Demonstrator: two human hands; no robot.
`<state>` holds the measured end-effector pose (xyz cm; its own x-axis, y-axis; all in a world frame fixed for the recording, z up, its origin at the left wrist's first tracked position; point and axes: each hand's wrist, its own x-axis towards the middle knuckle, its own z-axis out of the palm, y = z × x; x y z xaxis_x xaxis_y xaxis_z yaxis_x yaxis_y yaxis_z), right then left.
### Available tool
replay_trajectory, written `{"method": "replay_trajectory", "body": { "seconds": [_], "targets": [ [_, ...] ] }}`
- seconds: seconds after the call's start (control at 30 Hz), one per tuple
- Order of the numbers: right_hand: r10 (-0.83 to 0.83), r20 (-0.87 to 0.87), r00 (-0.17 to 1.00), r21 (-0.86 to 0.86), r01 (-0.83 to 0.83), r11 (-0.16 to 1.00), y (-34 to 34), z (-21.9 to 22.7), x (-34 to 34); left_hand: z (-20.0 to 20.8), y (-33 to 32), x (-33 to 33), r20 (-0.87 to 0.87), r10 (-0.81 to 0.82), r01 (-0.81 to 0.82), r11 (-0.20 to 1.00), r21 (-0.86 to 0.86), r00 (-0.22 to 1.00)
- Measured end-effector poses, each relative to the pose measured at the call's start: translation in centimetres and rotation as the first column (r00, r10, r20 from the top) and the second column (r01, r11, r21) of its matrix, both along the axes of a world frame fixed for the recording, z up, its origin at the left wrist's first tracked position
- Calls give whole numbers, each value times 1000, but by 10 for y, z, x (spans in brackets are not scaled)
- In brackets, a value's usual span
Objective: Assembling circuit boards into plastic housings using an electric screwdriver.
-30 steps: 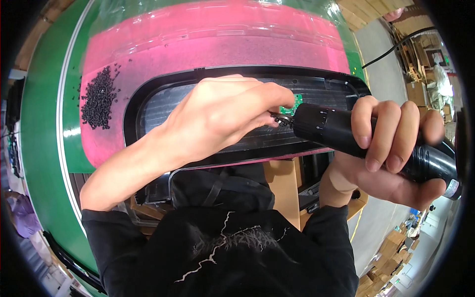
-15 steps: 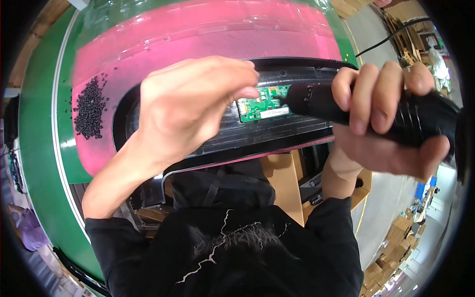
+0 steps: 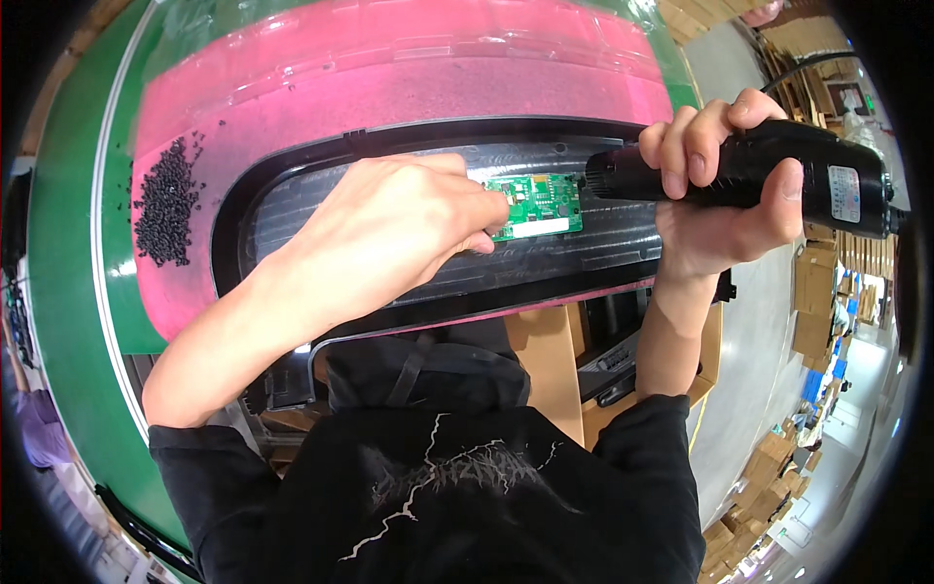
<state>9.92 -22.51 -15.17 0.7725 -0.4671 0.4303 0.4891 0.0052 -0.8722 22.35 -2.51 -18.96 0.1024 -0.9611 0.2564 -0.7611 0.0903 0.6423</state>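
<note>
**Holding the little green board while the tool comes near**

From the head view, looking down: the left hand [image 3: 389, 234] lies flat over a long black panel [image 3: 292, 209] that rests on a pink mat [image 3: 409, 68]. Its fingertips press on the left edge of a small green board [image 3: 535, 204], so that grip is pinching the board down onto the panel. The board sits in the middle of the panel, a bit to the right.

The right hand [image 3: 725, 185] is wrapped tight around a fat black driver [image 3: 778, 175]. That grip is pressed together all the way round the tool. The tip of the driver points left and sits just beside the right edge of the board. I cannot tell if the tip touches it.

A pile of tiny black screws [image 3: 165, 204] lies on the mat, well apart to the left. The mat lies on a green counter [image 3: 63, 243].

I think the step in hand is fixing the board to the panel. The next move calls for a steady left hand and the driver tip set straight onto a screw spot.
</note>
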Motion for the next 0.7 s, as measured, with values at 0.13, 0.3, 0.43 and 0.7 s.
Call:
{"method": "replay_trajectory", "body": {
  "seconds": [0.13,0.3,0.43,0.7],
  "targets": [
    [89,51,995,42,-91,995,-6,-3,5,-3,-2,0,27,18,-20,997,72,999],
    [56,-67,996,-17,-57,998,0,-5,8,-11,-2,4,-23,59,-58,998,31,998],
    [44,-92,995,-42,-49,998,0,-8,14,-13,-3,5,-40,74,-72,997,40,996],
    [-7,-105,994,-155,-9,988,7,-5,18,-1,1,4,-40,72,-68,993,99,997]
  ]
}}
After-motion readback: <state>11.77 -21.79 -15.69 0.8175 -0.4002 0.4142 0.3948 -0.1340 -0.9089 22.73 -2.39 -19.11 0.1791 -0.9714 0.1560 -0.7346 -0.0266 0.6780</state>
